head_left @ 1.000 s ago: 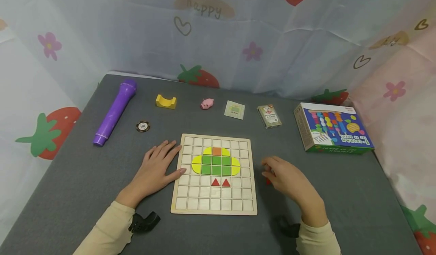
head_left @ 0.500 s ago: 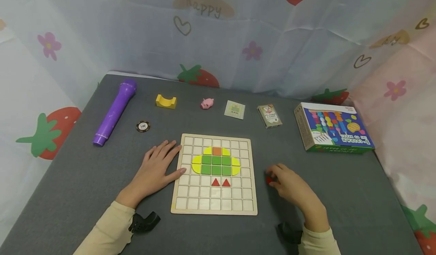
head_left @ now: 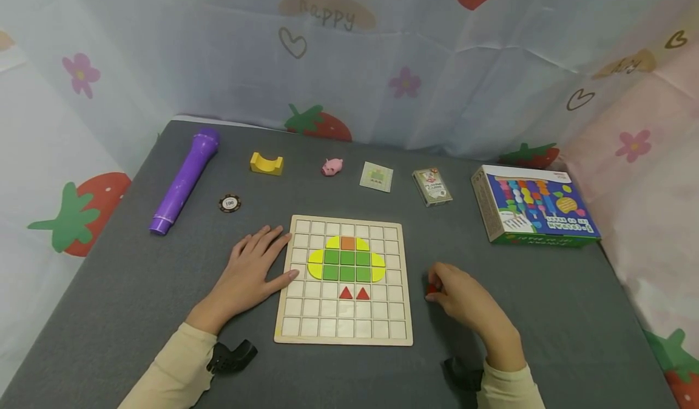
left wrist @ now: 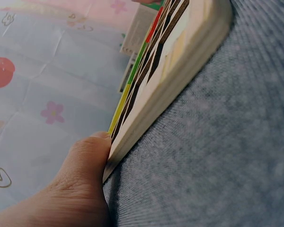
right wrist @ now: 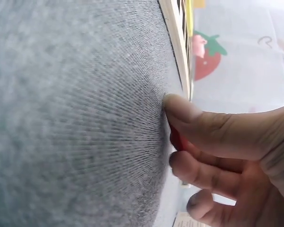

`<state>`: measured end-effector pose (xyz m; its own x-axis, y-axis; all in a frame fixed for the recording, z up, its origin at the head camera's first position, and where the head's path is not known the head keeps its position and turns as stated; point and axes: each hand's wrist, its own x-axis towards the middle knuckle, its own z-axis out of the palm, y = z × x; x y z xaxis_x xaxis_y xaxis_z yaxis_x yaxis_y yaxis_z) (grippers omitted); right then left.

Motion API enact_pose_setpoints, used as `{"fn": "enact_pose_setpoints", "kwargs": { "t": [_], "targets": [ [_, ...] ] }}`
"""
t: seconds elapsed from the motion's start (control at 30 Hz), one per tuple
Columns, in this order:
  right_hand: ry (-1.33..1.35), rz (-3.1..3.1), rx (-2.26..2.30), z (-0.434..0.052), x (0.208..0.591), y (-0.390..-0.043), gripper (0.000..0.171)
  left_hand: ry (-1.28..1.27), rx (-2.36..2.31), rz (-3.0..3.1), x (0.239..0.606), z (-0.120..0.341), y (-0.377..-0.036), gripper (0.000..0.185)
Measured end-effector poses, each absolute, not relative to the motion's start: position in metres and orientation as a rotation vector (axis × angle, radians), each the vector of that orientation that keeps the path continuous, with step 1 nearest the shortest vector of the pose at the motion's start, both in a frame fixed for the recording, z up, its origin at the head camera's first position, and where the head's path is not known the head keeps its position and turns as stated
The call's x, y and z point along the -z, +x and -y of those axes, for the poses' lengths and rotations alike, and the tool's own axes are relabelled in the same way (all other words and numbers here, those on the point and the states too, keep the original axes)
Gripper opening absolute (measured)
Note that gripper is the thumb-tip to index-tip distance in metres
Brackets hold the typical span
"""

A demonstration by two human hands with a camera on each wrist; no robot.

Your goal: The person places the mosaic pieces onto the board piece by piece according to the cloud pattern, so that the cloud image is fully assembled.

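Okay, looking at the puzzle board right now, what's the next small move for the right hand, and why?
Probably lift the small red piece off the grey cloth and carry it toward the wooden grid board. The right hand already pinches it between thumb and fingers just right of the board, the left hand lies flat against the board's left edge, and empty cells sit beside the two red triangles.

Thumb (left wrist: 87,161) against wooden board (left wrist: 180,61) edge

Poker chip (head_left: 229,202), left of frame: "100"; backdrop curtain (head_left: 327,10), top centre: "happy"; box lettering illegible.
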<state>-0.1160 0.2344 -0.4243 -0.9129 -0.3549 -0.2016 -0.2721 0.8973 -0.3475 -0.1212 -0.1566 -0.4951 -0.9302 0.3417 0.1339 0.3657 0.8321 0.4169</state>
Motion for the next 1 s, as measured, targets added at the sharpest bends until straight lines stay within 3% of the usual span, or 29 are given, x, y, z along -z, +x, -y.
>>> {"fn": "enact_pose_setpoints", "kwargs": {
  "t": [0.37,1.0],
  "targets": [
    [-0.698,-2.908,0.549,-0.219,0.415,-0.119,0.009,-0.579,0.688,2.959,0.495,0.156,-0.123,0.075],
    [-0.974,-2.754,0.539,-0.122,0.419,-0.124,0.004,-0.571,0.697,2.970,0.494,0.157,-0.121,0.075]
  ]
}}
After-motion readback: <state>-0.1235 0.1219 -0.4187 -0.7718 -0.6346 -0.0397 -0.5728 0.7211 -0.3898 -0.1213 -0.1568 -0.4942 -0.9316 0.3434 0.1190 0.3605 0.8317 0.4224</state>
